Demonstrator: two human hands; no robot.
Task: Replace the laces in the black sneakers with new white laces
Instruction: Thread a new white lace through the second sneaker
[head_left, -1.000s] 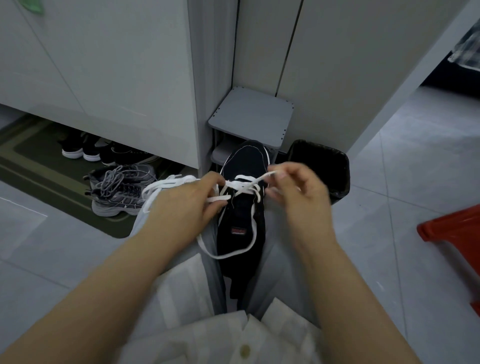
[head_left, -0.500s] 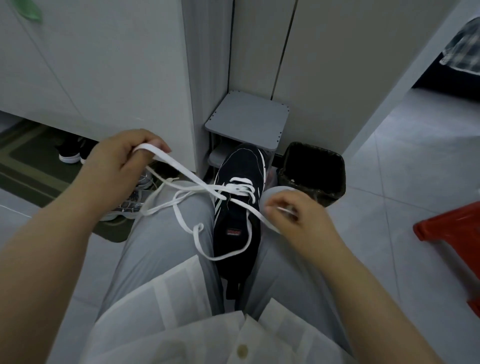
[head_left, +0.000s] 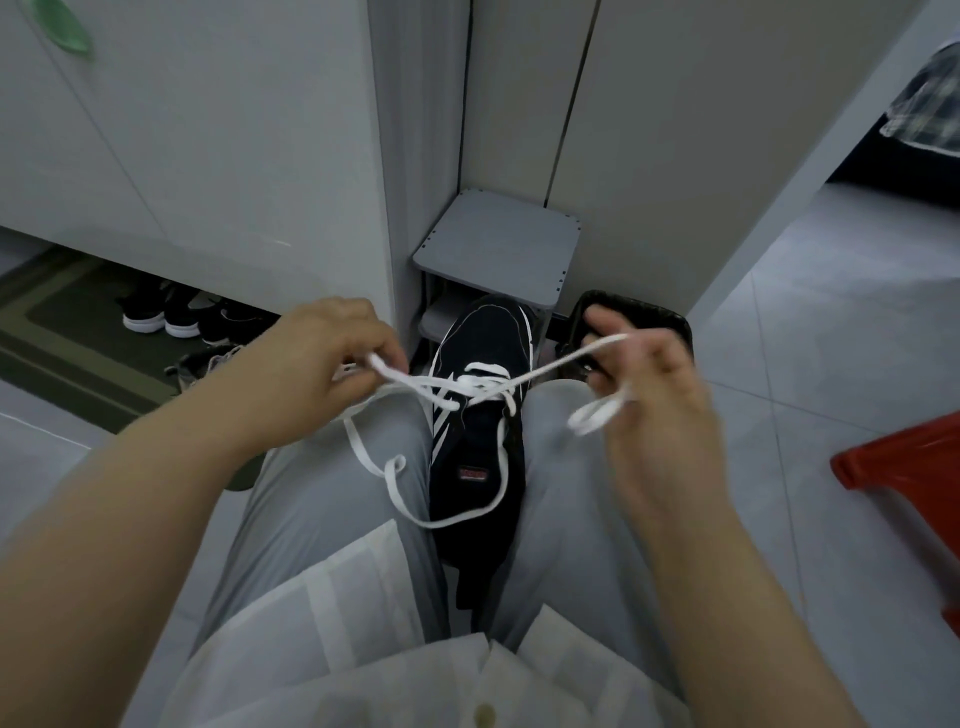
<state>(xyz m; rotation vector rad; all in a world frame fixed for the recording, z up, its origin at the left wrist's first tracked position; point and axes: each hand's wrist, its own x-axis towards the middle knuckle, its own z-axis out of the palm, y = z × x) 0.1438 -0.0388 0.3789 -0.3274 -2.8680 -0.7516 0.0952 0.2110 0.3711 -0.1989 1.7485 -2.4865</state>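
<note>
One white lace (head_left: 550, 365), ends in left grip (head_left: 317, 358), right grip (head_left: 655, 379), sneaker (head_left: 485, 332) between

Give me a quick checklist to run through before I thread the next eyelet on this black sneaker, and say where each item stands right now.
1. Left hand has a lace end: ok, it pinches the white lace.
2. Right hand has the other end: ok, with a loop of slack hanging from its fingers.
3. Black sneaker held steady: ok, it sits between the legs in grey trousers, toe pointing away.
4. Front eyelets laced: ok, white strands cross there.
5. Slack free of tangles: cannot tell, a small loop sits in the strand over the left thigh.
6. Both ends equal in length: cannot tell, the tips are hidden in the hands.
</note>
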